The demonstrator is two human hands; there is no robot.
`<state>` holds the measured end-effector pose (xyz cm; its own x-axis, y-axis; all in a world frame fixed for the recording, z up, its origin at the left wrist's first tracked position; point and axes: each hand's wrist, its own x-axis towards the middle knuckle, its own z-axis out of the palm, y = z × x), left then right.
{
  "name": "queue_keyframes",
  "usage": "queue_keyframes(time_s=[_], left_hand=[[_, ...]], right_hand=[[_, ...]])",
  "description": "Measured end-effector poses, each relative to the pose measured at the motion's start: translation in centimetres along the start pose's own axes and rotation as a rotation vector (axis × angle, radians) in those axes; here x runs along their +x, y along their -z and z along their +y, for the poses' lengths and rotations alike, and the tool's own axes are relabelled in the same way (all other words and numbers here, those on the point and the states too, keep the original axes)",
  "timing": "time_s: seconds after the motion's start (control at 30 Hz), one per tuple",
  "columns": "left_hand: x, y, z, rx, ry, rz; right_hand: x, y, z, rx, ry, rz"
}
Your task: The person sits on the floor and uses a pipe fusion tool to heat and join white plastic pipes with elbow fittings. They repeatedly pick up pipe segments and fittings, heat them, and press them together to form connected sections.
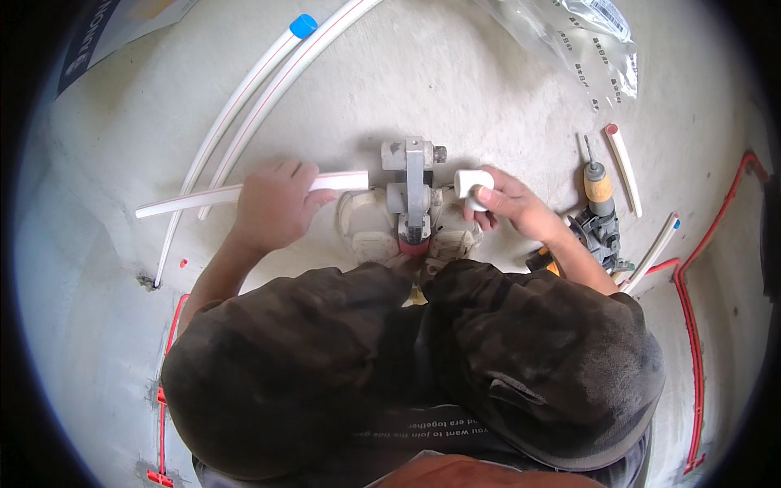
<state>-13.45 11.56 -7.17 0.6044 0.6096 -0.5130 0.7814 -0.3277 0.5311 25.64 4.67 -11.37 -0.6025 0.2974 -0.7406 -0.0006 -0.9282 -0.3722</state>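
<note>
My left hand (275, 202) is wrapped round a white plastic pipe (348, 180) with a thin red stripe. The pipe lies nearly level, its right end pointing at the pipe fusion welder (414, 180) between my shoes. On the welder's other side, my right hand (517, 205) grips a white elbow fitting (473, 180), one mouth turned toward the tool. Both pipe and fitting are apart from the welder's grey heating sockets (395, 154), which sit on an upright metal plate. Some fingers of my right hand are hidden behind the fitting.
Two long white pipes (244, 93), one blue-capped (303, 26), curve at far left. A clear plastic bag (582, 41) lies far right. A drill (600, 195) with a bit lies near my right forearm beside short pipe pieces (625, 175). Red conduit (690, 317) runs along the right.
</note>
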Motion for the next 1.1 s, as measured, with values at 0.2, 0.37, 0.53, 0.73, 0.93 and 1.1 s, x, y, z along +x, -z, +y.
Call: queue_keyframes(time_s=[0.2, 0.37, 0.53, 0.73, 0.93, 1.1], left_hand=[[-1.2, -3.5, 1.2, -0.086, -0.001, -0.026], [-1.2, -3.9, 2.0, -0.048, 0.015, 0.002], [-1.2, -3.8, 2.2, -0.028, 0.022, -0.027], [-0.4, -4.1, 1.8, -0.104, -0.008, -0.012], [-0.2, -4.9, 1.4, -0.159, -0.007, 0.031], [-0.3, -5.7, 1.3, -0.177, 0.019, 0.027]], right_hand=[[-0.4, -2.2, 1.1, -0.036, -0.19, 0.014], [0.2, -2.6, 1.6, 0.069, -0.167, -0.002], [0.1, -2.9, 0.6, 0.104, -0.236, 0.001], [1.0, -1.4, -0.8, -0.08, -0.277, -0.167], [1.2, -1.4, -1.5, -0.04, -0.323, -0.205], [1.4, -1.7, -1.1, -0.189, -0.349, -0.184]])
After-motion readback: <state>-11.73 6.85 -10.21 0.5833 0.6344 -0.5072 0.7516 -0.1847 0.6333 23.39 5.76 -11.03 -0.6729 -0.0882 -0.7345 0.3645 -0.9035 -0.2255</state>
